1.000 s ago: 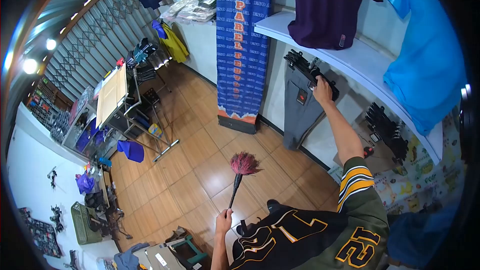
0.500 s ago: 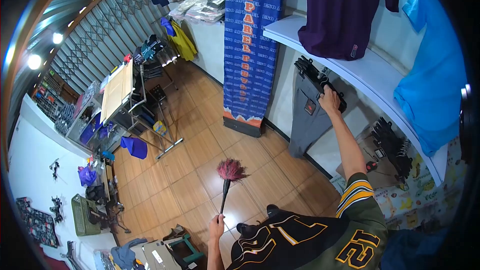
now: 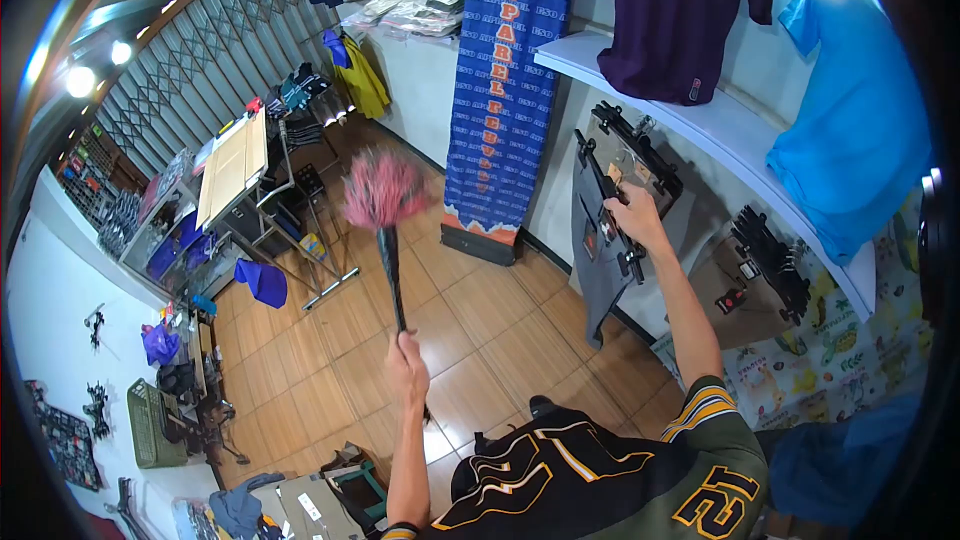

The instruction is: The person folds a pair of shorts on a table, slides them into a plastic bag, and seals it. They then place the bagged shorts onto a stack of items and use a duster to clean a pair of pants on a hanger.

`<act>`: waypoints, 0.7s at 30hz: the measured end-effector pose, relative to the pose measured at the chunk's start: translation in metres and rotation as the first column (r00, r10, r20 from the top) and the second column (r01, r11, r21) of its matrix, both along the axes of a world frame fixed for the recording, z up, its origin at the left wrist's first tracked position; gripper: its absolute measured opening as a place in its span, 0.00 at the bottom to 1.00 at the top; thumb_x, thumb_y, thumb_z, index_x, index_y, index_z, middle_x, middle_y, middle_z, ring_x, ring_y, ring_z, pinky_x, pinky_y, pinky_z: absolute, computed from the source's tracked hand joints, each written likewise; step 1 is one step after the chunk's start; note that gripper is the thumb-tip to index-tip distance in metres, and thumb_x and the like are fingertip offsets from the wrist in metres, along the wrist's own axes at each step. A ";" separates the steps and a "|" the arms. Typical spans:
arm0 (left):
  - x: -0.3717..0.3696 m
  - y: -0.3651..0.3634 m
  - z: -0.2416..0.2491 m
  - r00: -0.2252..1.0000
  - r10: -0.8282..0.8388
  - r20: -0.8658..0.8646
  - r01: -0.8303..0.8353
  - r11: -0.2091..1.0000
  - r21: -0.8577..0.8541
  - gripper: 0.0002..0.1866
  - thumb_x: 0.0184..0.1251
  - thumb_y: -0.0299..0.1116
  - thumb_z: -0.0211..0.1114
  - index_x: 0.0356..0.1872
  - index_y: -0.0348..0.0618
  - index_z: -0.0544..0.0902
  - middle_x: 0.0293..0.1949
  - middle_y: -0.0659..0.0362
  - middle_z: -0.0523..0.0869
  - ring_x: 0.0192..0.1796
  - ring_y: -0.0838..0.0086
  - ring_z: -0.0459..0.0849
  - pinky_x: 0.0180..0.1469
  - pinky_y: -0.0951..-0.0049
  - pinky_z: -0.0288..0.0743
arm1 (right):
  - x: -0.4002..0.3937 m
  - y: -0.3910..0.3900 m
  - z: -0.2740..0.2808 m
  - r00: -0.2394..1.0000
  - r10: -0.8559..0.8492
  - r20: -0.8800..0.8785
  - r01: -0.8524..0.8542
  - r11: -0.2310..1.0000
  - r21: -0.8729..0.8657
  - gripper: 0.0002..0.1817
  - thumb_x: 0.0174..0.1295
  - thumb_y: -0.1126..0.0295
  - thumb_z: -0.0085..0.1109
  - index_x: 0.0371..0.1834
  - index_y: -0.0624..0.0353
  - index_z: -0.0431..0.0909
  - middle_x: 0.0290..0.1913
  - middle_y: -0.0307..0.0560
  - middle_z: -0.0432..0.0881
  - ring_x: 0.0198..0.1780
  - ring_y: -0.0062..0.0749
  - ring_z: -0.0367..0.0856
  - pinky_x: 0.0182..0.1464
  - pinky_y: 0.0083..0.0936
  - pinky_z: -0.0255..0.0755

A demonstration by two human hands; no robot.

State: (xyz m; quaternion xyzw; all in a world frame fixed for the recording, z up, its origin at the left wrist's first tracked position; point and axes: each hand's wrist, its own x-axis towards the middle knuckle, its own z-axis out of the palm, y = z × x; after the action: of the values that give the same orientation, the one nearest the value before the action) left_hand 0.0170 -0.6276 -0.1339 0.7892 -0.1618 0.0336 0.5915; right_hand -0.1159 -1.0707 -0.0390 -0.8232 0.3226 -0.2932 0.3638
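My left hand (image 3: 407, 365) is closed around the black handle of a feather duster (image 3: 385, 190). The duster is raised upright, its pink-red head slightly blurred. At the wall under the white shelf, my right hand (image 3: 637, 217) is closed on a black clip hanger (image 3: 598, 168). Grey trousers (image 3: 592, 285) hang from it, partly covered by the hanger's clips. Just behind, more black hangers (image 3: 640, 145) sit on a wall rack. Exactly how my right fingers wrap the hanger is partly hidden.
A blue banner stand (image 3: 510, 100) stands left of the trousers. Shirts, one purple (image 3: 670, 20) and one light blue (image 3: 850, 120), hang above the white shelf (image 3: 700, 125). A metal-framed table (image 3: 232, 165) is at left; another hanger bunch (image 3: 770, 265) is at right.
My left hand has lifted the duster up and leftward from low over the floor. My right hand has drawn the hanger with the grey trousers out from the rack, turning and lowering it.
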 end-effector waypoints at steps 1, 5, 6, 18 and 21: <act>0.001 -0.006 0.011 0.999 -0.012 0.033 0.013 0.999 -0.029 0.19 0.83 0.42 0.49 0.42 0.35 0.81 0.20 0.68 0.68 0.24 0.85 0.65 0.25 0.75 0.58 | 0.000 0.016 0.006 1.000 0.001 -0.001 -0.001 1.000 -0.003 0.16 0.54 0.66 0.63 0.33 0.72 0.77 0.26 0.61 0.82 0.31 0.44 0.83 0.38 0.37 0.74; -0.016 -0.020 0.026 0.990 -0.137 0.038 0.138 0.990 -0.021 0.17 0.82 0.41 0.49 0.43 0.36 0.80 0.18 0.63 0.70 0.21 0.79 0.68 0.25 0.74 0.60 | -0.004 0.094 0.057 0.991 0.127 0.047 -0.127 0.992 0.015 0.15 0.57 0.67 0.62 0.39 0.71 0.80 0.26 0.53 0.83 0.30 0.31 0.81 0.35 0.33 0.73; -0.023 -0.021 0.018 0.966 -0.248 0.075 0.245 0.968 0.053 0.18 0.81 0.41 0.50 0.43 0.35 0.80 0.19 0.55 0.75 0.22 0.68 0.75 0.27 0.67 0.66 | -0.006 0.107 0.062 0.986 0.149 0.072 -0.154 0.986 0.062 0.15 0.57 0.67 0.62 0.39 0.71 0.80 0.26 0.51 0.82 0.28 0.29 0.80 0.34 0.31 0.72; -0.025 0.119 -0.068 0.953 -0.244 -0.177 0.291 0.897 0.333 0.21 0.81 0.45 0.48 0.45 0.38 0.84 0.29 0.40 0.86 0.34 0.43 0.86 0.38 0.51 0.76 | -0.031 0.200 0.084 0.903 0.134 0.409 -0.232 0.952 0.201 0.16 0.60 0.77 0.60 0.51 0.70 0.75 0.30 0.44 0.82 0.26 0.19 0.76 0.27 0.21 0.69; -0.060 0.118 0.017 0.949 -0.265 -0.171 0.298 0.930 0.213 0.19 0.81 0.44 0.50 0.45 0.38 0.82 0.26 0.41 0.84 0.32 0.46 0.86 0.34 0.54 0.74 | -0.023 0.213 0.074 0.884 0.155 0.442 -0.294 0.918 0.266 0.23 0.60 0.79 0.59 0.59 0.65 0.69 0.30 0.45 0.82 0.24 0.18 0.76 0.22 0.19 0.67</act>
State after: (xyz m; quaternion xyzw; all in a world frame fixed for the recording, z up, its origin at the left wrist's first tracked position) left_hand -0.0430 -0.5099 -0.1168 0.8229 -0.2348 -0.1264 0.5017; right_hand -0.1391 -0.8580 0.0353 -0.7033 0.1836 -0.3577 0.5862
